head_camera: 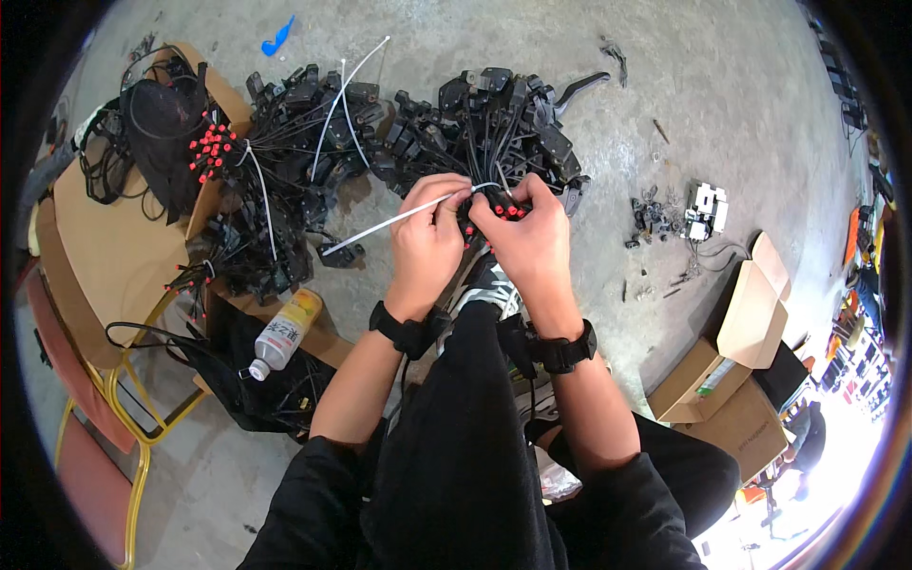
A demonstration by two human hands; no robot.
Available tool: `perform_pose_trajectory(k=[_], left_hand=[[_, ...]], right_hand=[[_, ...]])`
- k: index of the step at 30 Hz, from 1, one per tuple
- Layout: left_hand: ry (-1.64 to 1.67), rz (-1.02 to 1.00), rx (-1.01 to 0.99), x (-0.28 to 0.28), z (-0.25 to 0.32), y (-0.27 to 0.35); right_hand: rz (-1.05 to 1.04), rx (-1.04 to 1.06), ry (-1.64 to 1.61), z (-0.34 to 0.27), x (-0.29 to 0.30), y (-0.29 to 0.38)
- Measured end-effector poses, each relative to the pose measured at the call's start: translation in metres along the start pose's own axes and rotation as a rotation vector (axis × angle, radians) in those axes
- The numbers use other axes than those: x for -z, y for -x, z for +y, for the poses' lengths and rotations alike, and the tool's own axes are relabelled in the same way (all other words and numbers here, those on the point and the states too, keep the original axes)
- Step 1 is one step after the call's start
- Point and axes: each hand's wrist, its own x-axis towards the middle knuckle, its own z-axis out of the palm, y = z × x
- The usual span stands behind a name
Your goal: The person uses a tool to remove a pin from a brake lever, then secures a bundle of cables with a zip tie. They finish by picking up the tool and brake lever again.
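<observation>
A white cable tie loops around a bundle of thin black cables in front of me. My left hand pinches the tie between thumb and fingers, its long tail pointing down to the left. On the other side, my right hand grips the bundle just by the loop. Red connector ends poke out beneath my right fingers, which hide part of the loop. The cables lead up into a heap of black brake lever assemblies on the floor.
Left lies another tied bundle with red connectors. Two loose cable ties rest on more black parts. A drink bottle sits near a yellow-framed chair. Rightward are small metal scraps, a white device and cardboard boxes.
</observation>
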Motion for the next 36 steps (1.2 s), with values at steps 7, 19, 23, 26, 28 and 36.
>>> perform_pose_trajectory(k=[7,19,23,26,28,36], left_hand=[[0.058,0.129,0.082,-0.008,-0.004,0.006],[0.240,0.114,0.234,-0.012,-0.010,0.007],[0.255,0.105,0.228,-0.010,-0.008,0.006],[0.263,0.123,0.212,-0.010,-0.007,0.005],[0.250,0.070,0.231,-0.008,-0.004,0.005],[0.223,0.090,0.292,-0.006,-0.001,-0.001]], right_hand=[[0.048,0.040,0.000,0.003,-0.014,0.007],[0.156,0.302,-0.003,0.021,-0.021,0.012],[0.104,0.271,0.012,0.012,-0.014,0.012],[0.023,0.113,-0.092,0.013,-0.012,0.007],[-0.041,-0.024,-0.204,0.012,-0.011,0.004],[0.047,0.067,0.063,-0.004,-0.014,0.006]])
